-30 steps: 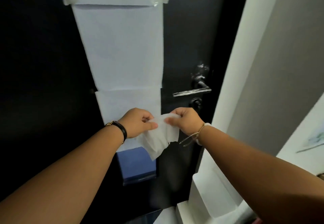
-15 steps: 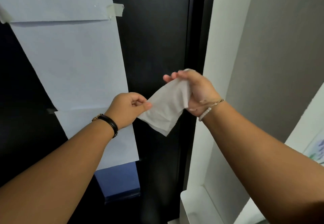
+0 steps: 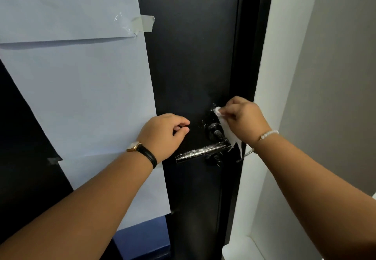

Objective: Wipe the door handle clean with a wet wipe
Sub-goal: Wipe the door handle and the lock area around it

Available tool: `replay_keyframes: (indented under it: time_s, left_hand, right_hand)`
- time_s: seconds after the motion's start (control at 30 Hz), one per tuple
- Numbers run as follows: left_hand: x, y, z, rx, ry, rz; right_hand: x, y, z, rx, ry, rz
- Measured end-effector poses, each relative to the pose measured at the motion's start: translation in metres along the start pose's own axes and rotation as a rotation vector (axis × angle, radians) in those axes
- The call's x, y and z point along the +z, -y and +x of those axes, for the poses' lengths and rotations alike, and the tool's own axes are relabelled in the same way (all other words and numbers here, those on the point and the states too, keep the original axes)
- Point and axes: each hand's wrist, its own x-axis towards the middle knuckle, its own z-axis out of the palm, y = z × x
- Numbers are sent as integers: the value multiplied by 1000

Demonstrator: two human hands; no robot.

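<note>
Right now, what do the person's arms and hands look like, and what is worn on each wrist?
Both forearms are bare, without sleeves. By the left hand sits a watch with black strap and gold-coloured case. By the right hand sits a white bead bracelet.

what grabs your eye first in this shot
The right hand pinching a white wet wipe to the black door, just above the white-flecked door handle, at centre right. Then the big pale paper sheets taped across the door's left side.

A black door [image 3: 193,56] carries taped white paper sheets [image 3: 81,97]; its white frame [image 3: 270,76] meets a grey wall [image 3: 335,76].
</note>
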Motion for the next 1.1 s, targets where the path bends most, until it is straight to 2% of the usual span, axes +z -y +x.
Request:
replay_keyframes:
  time_s: [0.1, 0.2, 0.27, 0.4, 0.5, 0.63, 0.77, 0.87, 1.0, 1.1]
  left_hand:
    - [2, 2, 3, 33, 91, -16]
    - [11, 5, -3, -43, 143, -91]
    - [22, 6, -10, -122, 100, -194]
    - [41, 2, -19, -281, -22, -404]
    - [46, 2, -23, -318, -64, -483]
    - [46, 4, -25, -311, -85, -523]
    - [42, 6, -26, -309, -125, -538]
    - [38, 8, -27, -327, -97, -515]
    - [30, 11, -27, -280, -48, -509]
    - [23, 11, -27, -232, 126, -605]
  right_hand:
    - [2, -3, -12, 48, 34, 129]
    - [7, -7, -27, 79, 161, 214]
    - [13, -10, -34, 82, 211, 199]
    - [14, -11, -38, 146, 190, 184]
    - [15, -9, -41, 142, 155, 172]
    - [21, 14, -48, -26, 106, 35]
    - [36, 46, -55, -116, 197, -56]
    - [32, 54, -46, -162, 288, -4]
    - [4, 50, -20, 38, 347, 231]
    - [-12, 46, -6, 180, 423, 432]
